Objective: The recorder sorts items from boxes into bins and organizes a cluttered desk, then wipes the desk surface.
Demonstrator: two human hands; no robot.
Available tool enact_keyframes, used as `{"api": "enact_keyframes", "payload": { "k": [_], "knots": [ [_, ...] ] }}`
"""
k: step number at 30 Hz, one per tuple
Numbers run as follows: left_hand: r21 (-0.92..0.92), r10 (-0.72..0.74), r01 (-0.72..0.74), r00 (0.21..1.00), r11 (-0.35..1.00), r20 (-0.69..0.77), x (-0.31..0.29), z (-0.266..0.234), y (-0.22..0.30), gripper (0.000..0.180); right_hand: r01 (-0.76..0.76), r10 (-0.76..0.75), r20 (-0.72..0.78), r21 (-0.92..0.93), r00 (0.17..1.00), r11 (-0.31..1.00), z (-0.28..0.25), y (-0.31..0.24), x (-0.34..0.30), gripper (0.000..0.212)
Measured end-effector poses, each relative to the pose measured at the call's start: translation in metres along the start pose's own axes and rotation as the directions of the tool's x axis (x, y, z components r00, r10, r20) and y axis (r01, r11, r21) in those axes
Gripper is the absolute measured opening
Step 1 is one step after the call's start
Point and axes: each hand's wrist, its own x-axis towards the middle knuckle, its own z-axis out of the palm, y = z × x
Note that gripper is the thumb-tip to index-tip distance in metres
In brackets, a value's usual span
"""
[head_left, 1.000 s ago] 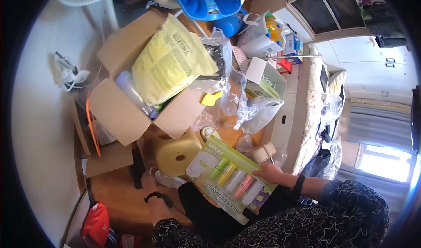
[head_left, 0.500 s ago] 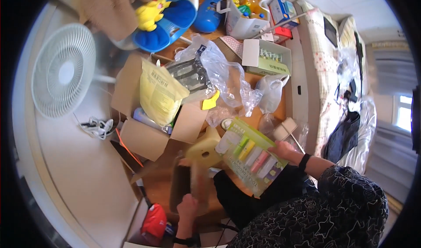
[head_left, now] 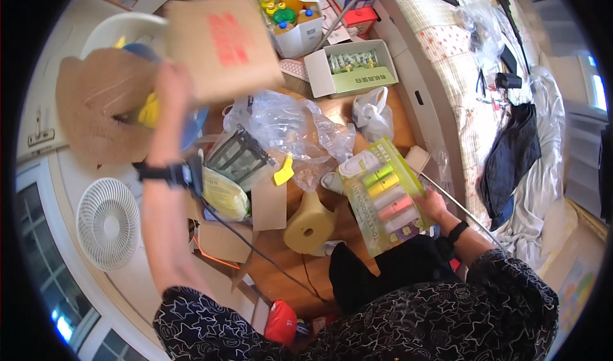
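Raised at the upper left, my left hand [head_left: 174,83] grips a brown cardboard box [head_left: 223,48] by its side; the box has red print and is slightly blurred. Behind that hand are a brown plush thing [head_left: 96,105] and a yellow toy [head_left: 149,111], partly covered by my forearm. My right hand [head_left: 434,206] holds the right edge of a flat green-and-clear pack [head_left: 386,195] with a row of coloured tubes. A round yellow stool [head_left: 310,224] stands just left of this pack.
Clear plastic bags [head_left: 281,121] lie mid-floor beside an open carton [head_left: 269,198] with a yellow packet [head_left: 223,192]. Farther off are a white box of sachets [head_left: 351,67], a bag of bottles [head_left: 290,26] and a bed [head_left: 440,61]. A white fan [head_left: 108,224] stands left.
My left hand has carried the cardboard box from low beside the stool up to the far left. My right hand keeps its hold on the pack. The view has shifted.
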Motion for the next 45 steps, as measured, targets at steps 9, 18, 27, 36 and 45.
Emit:
{"api": "enact_keyframes", "payload": {
  "k": [9, 18, 27, 36, 45],
  "knots": [
    [-0.154, 0.169, -0.156, 0.983, 0.976, 0.077, -0.023, 0.077, 0.05, 0.033, -0.026, 0.04, -0.067, 0.201, 0.997, 0.979, 0.011, 0.037, -0.002, 0.053],
    [-0.267, -0.166, 0.53, 0.634, 0.805, 0.756, -0.179, 0.256, 0.045, 0.043, -0.113, 0.126, -0.041, 0.225, 0.991, 0.968, 0.023, 0.053, -0.001, 0.046],
    [0.005, -0.256, 0.498, 0.437, 0.867, 0.862, -0.269, 0.364, 0.055, 0.102, -0.279, 0.258, 0.109, 0.309, 0.96, 0.909, 0.045, 0.052, 0.018, 0.042],
    [-0.145, -0.318, 0.895, 0.296, 0.423, 0.901, -0.316, 0.486, 0.063, 0.055, -0.307, 0.263, 0.159, 0.491, 0.952, 0.815, 0.074, 0.064, 0.036, 0.031],
    [-0.709, -0.643, 0.671, 0.644, 0.216, 0.414, -0.312, 0.383, -0.004, 0.008, -0.186, 0.226, -0.009, 0.54, 0.974, 0.821, 0.066, 0.062, 0.028, 0.027]
  ]
}}
